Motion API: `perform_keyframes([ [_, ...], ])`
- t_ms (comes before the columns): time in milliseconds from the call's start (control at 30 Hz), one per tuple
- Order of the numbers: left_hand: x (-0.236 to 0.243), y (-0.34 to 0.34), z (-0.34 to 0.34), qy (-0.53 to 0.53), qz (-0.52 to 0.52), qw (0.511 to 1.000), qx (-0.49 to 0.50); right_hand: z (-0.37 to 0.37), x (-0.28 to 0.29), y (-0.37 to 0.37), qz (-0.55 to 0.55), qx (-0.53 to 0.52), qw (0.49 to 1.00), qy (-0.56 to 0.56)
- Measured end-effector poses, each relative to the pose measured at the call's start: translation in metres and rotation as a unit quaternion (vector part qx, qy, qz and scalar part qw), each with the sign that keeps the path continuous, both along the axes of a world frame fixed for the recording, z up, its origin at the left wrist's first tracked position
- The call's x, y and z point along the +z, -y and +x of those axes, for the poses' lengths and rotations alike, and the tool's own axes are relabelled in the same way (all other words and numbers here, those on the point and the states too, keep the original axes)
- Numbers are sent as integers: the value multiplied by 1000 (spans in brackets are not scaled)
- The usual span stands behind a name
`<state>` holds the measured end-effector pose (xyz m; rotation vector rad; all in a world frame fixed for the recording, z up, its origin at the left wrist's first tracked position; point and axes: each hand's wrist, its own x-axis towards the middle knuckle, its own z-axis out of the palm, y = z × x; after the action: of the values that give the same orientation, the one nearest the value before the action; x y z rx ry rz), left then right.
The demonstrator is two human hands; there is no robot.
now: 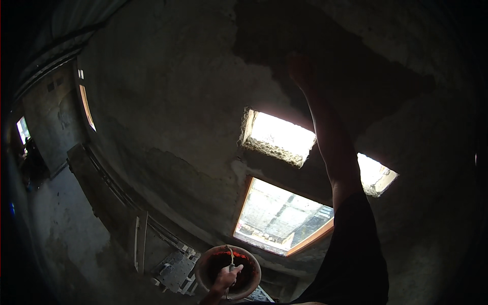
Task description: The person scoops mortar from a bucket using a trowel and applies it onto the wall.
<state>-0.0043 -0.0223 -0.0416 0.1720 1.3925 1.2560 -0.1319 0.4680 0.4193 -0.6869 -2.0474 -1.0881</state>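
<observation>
Low in the view, my left hand [227,279] is closed round the handle [232,258] of a round bucket [204,267]. The bucket's rim is pale and its inside is dark with red patches; what it holds is too dim to make out. My right arm stretches high up against the wall. At its end my right hand [301,70] looks closed, in deep shadow, over a large darker patch [325,46] on the grey plastered wall [173,91]. Whatever that hand grips cannot be made out.
A wood-framed window [284,216] is below two rough-edged wall openings [279,133], bright with daylight. Long boards [104,188] lean along the wall at left, near a spattered platform [175,269]. A doorway area [25,132] lies at far left.
</observation>
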Motion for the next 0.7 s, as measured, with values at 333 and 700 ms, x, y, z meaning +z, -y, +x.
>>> perform_keyframes([
  [333, 10, -3, -4, 2, 9, 1000, 14, -1, 62, 61, -218, -21, 974, -60],
  [700, -1, -3, -1, 7, 8, 1000, 13, -13, 58, 57, -258, -36, 963, -74],
])
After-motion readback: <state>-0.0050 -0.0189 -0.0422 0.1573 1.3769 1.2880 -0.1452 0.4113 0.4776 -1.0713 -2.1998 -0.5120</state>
